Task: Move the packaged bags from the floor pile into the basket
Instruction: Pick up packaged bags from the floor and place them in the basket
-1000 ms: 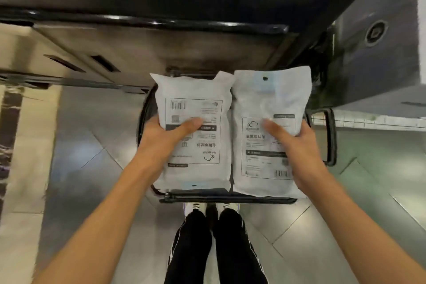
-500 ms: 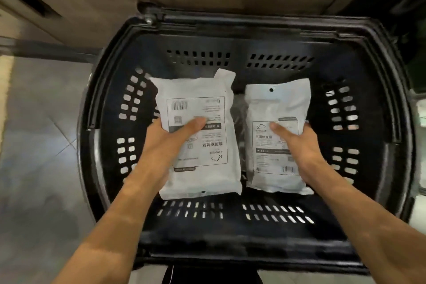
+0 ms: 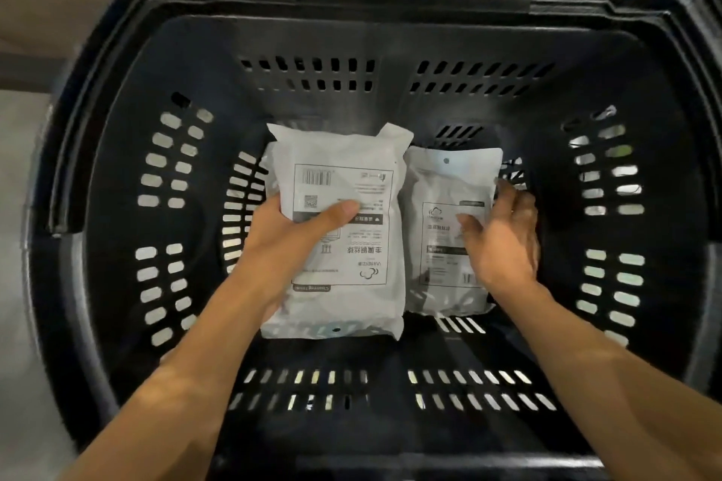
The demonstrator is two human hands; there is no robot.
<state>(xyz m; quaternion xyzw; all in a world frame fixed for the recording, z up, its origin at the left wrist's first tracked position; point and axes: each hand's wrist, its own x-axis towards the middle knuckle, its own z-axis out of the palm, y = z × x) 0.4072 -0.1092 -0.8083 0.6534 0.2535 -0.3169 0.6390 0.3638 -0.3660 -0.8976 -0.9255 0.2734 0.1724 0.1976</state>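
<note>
Head view, left hand (image 3: 289, 242) gripping "Cleaning Tools" bag (image 3: 344, 230), black basket (image 3: 117, 51)

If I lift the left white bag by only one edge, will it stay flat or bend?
The left bag would probably sag: its film is wrinkled and puffed over soft-looking contents. It seems light, since the left hand holds it alone, thumb on top. The glossy film may be a little slippery, so a grip around the body looks safer.
</note>
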